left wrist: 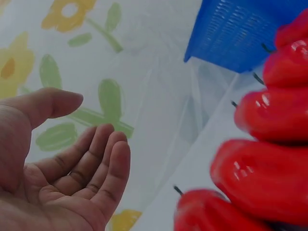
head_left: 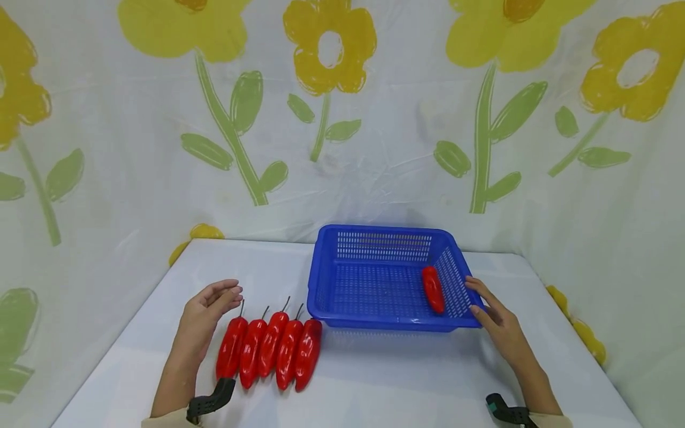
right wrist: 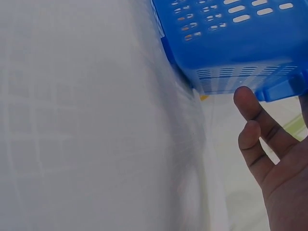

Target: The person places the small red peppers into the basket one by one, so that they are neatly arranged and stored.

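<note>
Several glossy red chili peppers (head_left: 272, 343) with dark stems lie side by side on the white table. My left hand (head_left: 206, 315) hovers at the left end of that row, its fingers loosely bent with nothing between them; in the left wrist view its palm shows bare, apart from the peppers (left wrist: 269, 175). To the right of the row is a blue plastic basket (head_left: 374, 321) with slotted walls and one red pepper (head_left: 433, 289) inside, by the right wall. My right hand (head_left: 497, 324) holds the basket's right rim near the front corner, fingertips on the edge. The right wrist view shows the basket's outside wall (right wrist: 231, 48) above the fingers.
The white tabletop (head_left: 396, 380) extends in front of the basket and to both sides. A white cloth (head_left: 374, 178) printed with yellow flowers and green leaves hangs behind the table and along its sides. Each wrist wears a black strap (head_left: 211, 401).
</note>
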Available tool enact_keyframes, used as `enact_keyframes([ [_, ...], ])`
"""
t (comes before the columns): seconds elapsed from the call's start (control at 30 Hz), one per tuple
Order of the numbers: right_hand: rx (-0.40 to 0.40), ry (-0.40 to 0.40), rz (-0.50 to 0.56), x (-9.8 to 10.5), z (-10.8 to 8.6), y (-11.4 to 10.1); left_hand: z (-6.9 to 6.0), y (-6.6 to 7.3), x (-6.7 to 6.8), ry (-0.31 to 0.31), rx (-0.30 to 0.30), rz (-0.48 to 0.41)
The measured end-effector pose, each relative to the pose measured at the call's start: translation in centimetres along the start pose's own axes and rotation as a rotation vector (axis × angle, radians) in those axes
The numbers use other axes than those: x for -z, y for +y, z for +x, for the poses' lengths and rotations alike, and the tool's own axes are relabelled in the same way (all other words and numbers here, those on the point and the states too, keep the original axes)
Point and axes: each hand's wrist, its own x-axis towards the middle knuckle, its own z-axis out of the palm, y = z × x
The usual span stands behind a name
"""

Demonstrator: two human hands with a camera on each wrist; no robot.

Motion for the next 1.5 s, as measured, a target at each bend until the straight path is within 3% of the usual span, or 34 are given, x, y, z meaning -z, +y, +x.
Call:
enact_keyframes([
  [0.23, -0.018, 0.005, -0.033, 0.5, 0.5, -0.1, -1.0, -1.2, 0.6, 0.076, 0.038, 0.027],
  [0.57, -0.028, -0.004, -0.040, -0.1, 0.0, -0.4, -2.1, -3.1, 1.6, 0.025, 0.186, 0.178],
  [0.87, -0.012, 0.001, -0.019, -0.1, -0.1, -0.2, -2.6, -3.9, 1.4, 0.003, 0.197, 0.228],
  [1.2, -0.013, 0.003, -0.009, -0.1, 0.0, -0.2, -2.9, -3.9, 1.4, -0.025, 0.246, 0.393],
  [1.5, -0.021, -0.001, 0.002, -0.2, -0.1, -0.3, -2.9, -3.7, 1.5, -0.045, 0.236, 0.477],
])
